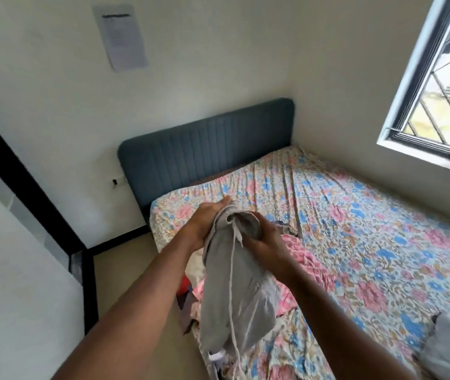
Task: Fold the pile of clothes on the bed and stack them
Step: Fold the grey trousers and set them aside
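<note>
Over the floral-sheeted bed [341, 229] hangs a soft grey drawstring garment [234, 292] above the jumbled clothes pile [199, 294] — light, limp, best taken at its waistband — left hand [204, 223] and right hand [264, 242] each curled in a grip there.

Daylight from a barred window [443, 86] falls on white walls [218, 50] and a blue headboard [204, 149].

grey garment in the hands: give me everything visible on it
The grey garment looks like soft knit cotton, with a pale drawstring trailing down its front. It hangs bunched and unfolded above the pile of clothes at the bed's near edge. The left hand grips the gathered top from the left; the right hand holds it from the right.
</note>
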Demonstrator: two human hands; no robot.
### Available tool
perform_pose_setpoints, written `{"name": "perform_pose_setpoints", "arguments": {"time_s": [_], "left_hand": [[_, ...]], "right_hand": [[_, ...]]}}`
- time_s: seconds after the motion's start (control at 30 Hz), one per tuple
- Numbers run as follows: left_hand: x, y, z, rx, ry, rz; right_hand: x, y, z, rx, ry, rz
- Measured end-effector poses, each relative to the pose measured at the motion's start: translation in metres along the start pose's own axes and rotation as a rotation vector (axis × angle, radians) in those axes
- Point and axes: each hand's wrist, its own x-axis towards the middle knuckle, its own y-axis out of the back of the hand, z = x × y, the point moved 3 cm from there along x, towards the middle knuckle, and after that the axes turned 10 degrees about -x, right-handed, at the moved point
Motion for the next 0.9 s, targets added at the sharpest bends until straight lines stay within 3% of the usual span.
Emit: {"name": "perform_pose_setpoints", "arguments": {"time_s": [0.07,0.13,0.23,0.33,0.4,0.57,0.73,0.9], "left_hand": [[0.009,0.022,0.001,0.295,-0.192,0.316],[0.0,0.038,-0.011,0.3,-0.276,0.521],[-0.022,0.032,-0.059,0.255,-0.179,0.384],[-0.045,0.017,-0.121,0.231,0.091,0.178],[-0.049,0.01,-0.152,0.185,0.174,0.103],[-0.042,0.012,-0.186,0.302,0.162,-0.017],[-0.032,0.029,-0.213,0.509,0.134,0.034],[-0.025,0.026,-0.218,0.537,0.139,0.032]], "right_hand": [[0.008,-0.007,-0.001,0.016,-0.129,0.109],[0.013,-0.012,0.006,0.088,-0.349,0.171],[0.018,-0.014,0.012,0.098,-0.553,0.23],[0.017,-0.018,0.015,-0.011,-0.611,0.212],[0.013,-0.019,0.017,-0.111,-0.639,0.18],[0.008,-0.009,0.007,-0.375,-0.633,0.216],[0.015,0.007,-0.007,-0.577,-0.577,0.242],[0.017,0.025,-0.019,-0.55,-0.52,0.283]]}}
